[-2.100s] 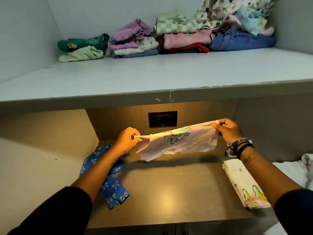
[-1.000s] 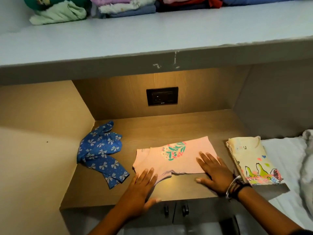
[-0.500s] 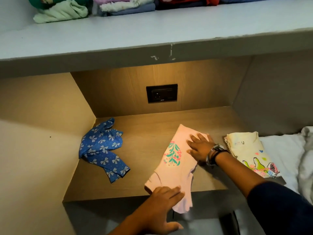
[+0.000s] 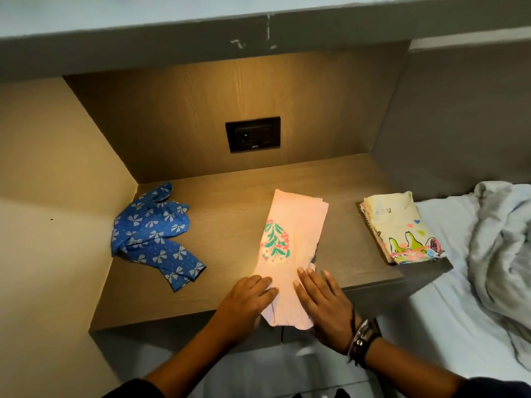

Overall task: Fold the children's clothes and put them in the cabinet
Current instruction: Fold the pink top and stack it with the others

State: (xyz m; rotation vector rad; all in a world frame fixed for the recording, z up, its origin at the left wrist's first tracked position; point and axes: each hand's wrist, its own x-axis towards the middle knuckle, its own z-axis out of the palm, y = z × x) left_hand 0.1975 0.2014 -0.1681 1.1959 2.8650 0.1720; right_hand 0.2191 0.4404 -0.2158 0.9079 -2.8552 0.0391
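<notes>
A pink child's top (image 4: 290,242) with a green and red flower print lies lengthwise on the wooden counter (image 4: 230,214), folded into a narrow strip, its near end hanging over the front edge. My left hand (image 4: 244,305) lies flat on the strip's near left side. My right hand (image 4: 323,300) lies flat on its near right side, fingers straight. A blue garment with white bows (image 4: 155,237) lies unfolded at the counter's left. A folded cream top with a cartoon print (image 4: 399,231) sits at the counter's right end.
A grey shelf (image 4: 201,33) overhangs the counter. A black socket plate (image 4: 253,134) is set in the wooden back wall. A bed with white sheet (image 4: 448,297) and a crumpled grey blanket (image 4: 505,248) lies to the right. Side walls close in the left.
The pink top was held up, laid flat, then folded and turned lengthwise. My right hand has come from its far end to the near end, beside my left hand.
</notes>
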